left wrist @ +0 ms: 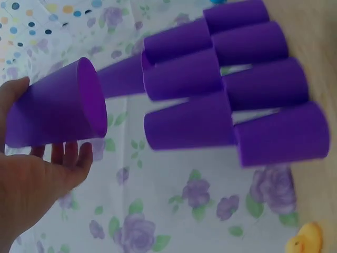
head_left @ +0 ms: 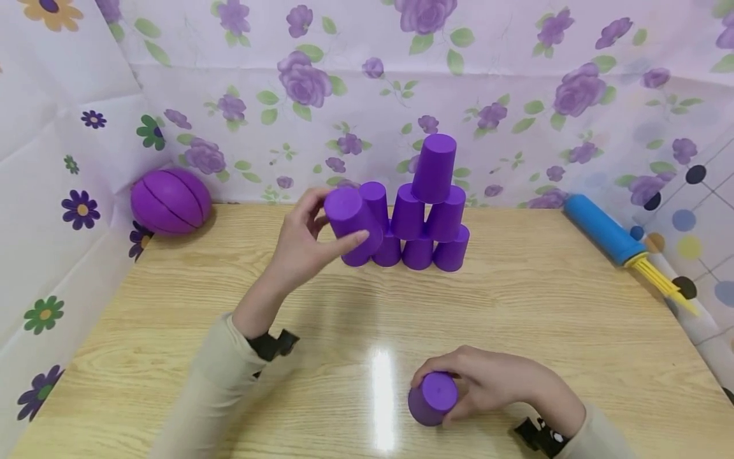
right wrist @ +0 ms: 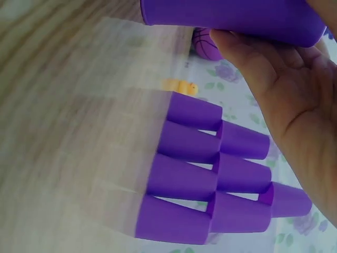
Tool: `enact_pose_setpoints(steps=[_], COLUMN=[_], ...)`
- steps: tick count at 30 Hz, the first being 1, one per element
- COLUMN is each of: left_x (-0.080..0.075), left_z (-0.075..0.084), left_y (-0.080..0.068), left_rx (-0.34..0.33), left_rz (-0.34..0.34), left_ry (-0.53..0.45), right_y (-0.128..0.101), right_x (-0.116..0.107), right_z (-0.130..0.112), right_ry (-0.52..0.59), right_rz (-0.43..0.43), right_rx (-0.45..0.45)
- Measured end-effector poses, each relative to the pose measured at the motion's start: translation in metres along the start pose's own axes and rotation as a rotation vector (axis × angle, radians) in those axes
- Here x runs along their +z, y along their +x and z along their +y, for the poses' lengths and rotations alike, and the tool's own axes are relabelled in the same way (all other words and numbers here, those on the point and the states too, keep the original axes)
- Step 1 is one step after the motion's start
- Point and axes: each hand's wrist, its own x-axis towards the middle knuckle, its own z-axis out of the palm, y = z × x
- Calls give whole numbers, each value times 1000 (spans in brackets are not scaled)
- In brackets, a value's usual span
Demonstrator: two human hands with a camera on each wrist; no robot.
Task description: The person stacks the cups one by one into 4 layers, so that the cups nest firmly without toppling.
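In the head view my left hand (head_left: pixel 301 245) grips an upside-down purple cup (head_left: pixel 352 217), raised in front of the left end of a stack of purple cups. The left wrist view shows that cup (left wrist: pixel 58 105) apart from the stack, its rim towards it. Several cups form the stack's bottom row (head_left: pixel 417 254), with three in the middle row (head_left: pixel 409 213). One upper cup (head_left: pixel 436 169) stands on the right pair. Near the front, my right hand (head_left: pixel 493 380) holds another upside-down purple cup (head_left: pixel 434 398); whether it touches the table I cannot tell.
A purple ball (head_left: pixel 171 201) sits at the table's back left corner. On the right edge lies a blue pump (head_left: pixel 604 229) with a yellow nozzle. A small yellow duck (left wrist: pixel 305 241) is by the stack. Flowered cloth (head_left: pixel 321 134) hangs behind the wooden table (head_left: pixel 504 306).
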Motion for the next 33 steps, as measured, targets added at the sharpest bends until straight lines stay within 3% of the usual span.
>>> enact_pose_setpoints(steps=[3,7,13,20,27,33], left_x=[0,0,2,10,14,15], left_z=[0,-1,-7,-21,-25,-23], left_y=[22,45,69,84,94,101], left_rx=[19,-26,-83,-142,-217,-219], left_rz=[33,64,33,-24,-112,-110], left_ry=[-54,-122,-109,-44,-28,-56], right_y=[0,1,1,1,0,0], right_x=[1,-1,-3,-2,-1,-1], right_z=[-2,-3,-1,1,3,3], right_ry=[-19,-30,-28,-31,2,13], right_rz=[7,2,-5,3,16,13], right_rx=[55,65,59,54,24,36])
